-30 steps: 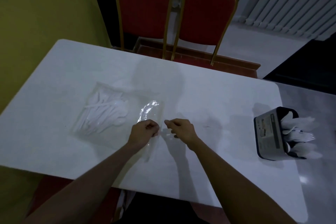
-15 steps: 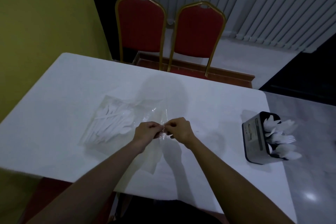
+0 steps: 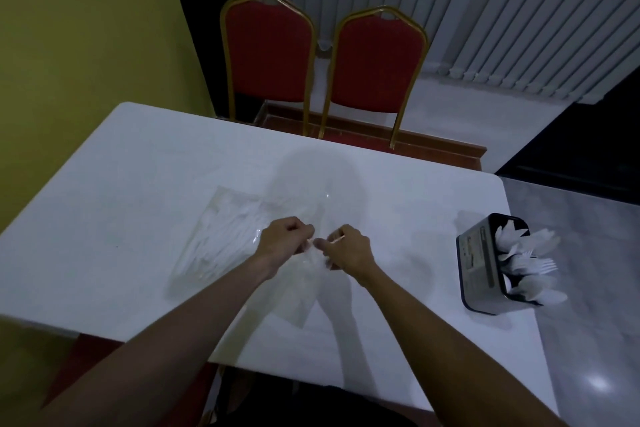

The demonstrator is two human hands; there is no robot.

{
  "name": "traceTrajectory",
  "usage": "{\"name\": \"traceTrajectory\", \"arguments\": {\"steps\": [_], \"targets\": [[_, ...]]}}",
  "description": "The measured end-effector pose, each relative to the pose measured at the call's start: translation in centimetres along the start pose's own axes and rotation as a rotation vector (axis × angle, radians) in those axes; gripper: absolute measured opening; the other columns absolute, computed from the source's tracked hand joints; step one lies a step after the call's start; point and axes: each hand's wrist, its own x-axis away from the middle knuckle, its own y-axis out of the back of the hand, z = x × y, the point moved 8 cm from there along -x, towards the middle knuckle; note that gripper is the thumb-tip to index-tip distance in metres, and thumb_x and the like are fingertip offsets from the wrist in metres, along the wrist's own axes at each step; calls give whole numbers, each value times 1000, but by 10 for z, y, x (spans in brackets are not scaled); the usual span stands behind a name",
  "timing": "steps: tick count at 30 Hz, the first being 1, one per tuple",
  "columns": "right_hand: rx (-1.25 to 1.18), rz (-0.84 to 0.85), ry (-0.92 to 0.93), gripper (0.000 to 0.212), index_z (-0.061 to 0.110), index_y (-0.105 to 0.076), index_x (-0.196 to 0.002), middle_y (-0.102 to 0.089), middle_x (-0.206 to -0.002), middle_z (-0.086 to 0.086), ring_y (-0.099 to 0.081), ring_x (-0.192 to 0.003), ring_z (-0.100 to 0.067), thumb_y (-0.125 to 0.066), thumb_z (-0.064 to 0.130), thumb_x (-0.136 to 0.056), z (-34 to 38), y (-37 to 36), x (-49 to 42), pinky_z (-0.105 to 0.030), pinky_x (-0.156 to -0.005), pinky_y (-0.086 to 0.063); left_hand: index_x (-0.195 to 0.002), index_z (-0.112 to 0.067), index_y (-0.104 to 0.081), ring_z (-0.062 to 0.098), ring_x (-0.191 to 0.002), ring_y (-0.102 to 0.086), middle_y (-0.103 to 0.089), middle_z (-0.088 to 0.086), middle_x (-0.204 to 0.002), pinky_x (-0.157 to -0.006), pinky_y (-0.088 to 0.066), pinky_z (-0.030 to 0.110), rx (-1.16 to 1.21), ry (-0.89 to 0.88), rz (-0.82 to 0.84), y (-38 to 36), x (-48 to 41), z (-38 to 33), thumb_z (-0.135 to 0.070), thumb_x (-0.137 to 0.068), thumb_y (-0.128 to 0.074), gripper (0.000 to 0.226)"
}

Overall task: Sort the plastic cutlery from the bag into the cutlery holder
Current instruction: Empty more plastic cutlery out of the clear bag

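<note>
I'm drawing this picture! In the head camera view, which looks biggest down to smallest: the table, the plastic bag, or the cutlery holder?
1. white table
2. plastic bag
3. cutlery holder
The bag and holder lie about equally near the camera, so this order seems safe.

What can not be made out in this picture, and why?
- Head view, bag mouth: open or sealed is unclear; the left hand and right hand pinch and cover it.
- Head view, cutlery in the bag: kinds and count lost in dim light, white on the white table.
- Head view, cutlery holder compartments: hidden by its wall and contents.
</note>
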Motion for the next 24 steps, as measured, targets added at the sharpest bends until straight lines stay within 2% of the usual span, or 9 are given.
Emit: {"name": "traceTrajectory", "arguments": {"steps": [2, 6, 9, 11, 13, 15, 18, 21, 24], "targets": [[37, 1, 55, 28, 7, -56, -96, -70, -78, -12, -65, -53, -16, -77, 19, -80, 8, -6, 1, -23, -51, -54, -70, -3, -65, 17, -63, -66, -69, 11, -68, -70, -59, 30, -73, -74, -8, -10, 5, -13, -17, -74, -66, 15], [104, -93, 65, 3, 5, -58, -89, -68, -87, -14, -66, -66, -24, -56, 7, -92, -18, 15, -4, -42, -67, -61, -60, -7, -50, 23, -60, -66, -64, 11, -59, -62, -48, 31, -211, -226, -312, 28, 2, -45, -23, -80, -59, 28], [54, -67, -155, 23, 2, -64, -81, -70, -86, -19, -68, -71, -31, -53, 17, -95, -59, 23, -7, -48, -76, -59, -53, -11, -38, 30, -58, -65, -48, 3, -53, -56, -42, 32, -142, -308, -426, 59, 4, -63, -21, -81, -52, 33], [106, -87, -170, 26, 1, -63, -100, -68, -102, -19, -66, -88, -33, -55, 25, -95, -56, 25, -5, -43, -87, -55, -53, -9, -37, 36, -58, -63, -44, 10, -52, -54, -46, 41, -180, -384, -386, 56, 6, -68, -24, -78, -50, 32], [219, -324, 52, 34, 7, -54, -115, -61, -110, -10, -59, -100, -27, -64, 27, -90, -25, 42, 0, -37, -88, -50, -55, -6, -39, 35, -55, -59, -48, 18, -55, -54, -47, 43, -256, -413, -330, 43, 6, -65, -29, -76, -48, 33], [294, -492, 457, 24, 12, -57, -106, -60, -99, -2, -53, -88, -14, -69, 20, -86, 27, 53, 20, -28, -79, -49, -58, -4, -40, 25, -47, -48, -46, 15, -53, -50, -39, 35, -341, -410, -282, 30, 3, -62, -32, -75, -47, 33], [452, -154, 741, 13, 12, -67, -100, -65, -91, -2, -56, -77, -11, -66, 11, -87, 63, 26, 20, -25, -73, -49, -61, -4, -43, 14, -47, -36, -39, 2, -49, -51, -31, 28, -435, -415, -229, 19, 1, -61, -31, -78, -46, 32], [217, -92, 437, 37, 17, -59, -128, -65, -115, -2, -63, -93, -14, -62, 16, -92, 50, 39, -11, -22, -83, -50, -63, -6, -48, 15, -51, -44, -50, 6, -55, -52, -36, 31, -550, -504, -60, 4, 4, -65, -34, -79, -44, 33], [-118, -37, 150, 39, 19, -55, -129, -62, -120, -6, -63, -97, -20, -63, 15, -91, 28, 40, -27, -26, -85, -53, -61, -9, -50, 16, -55, -50, -54, 3, -57, -57, -41, 36, -524, -501, 140, -5, 11, -62, -36, -80, -41, 35]]}}
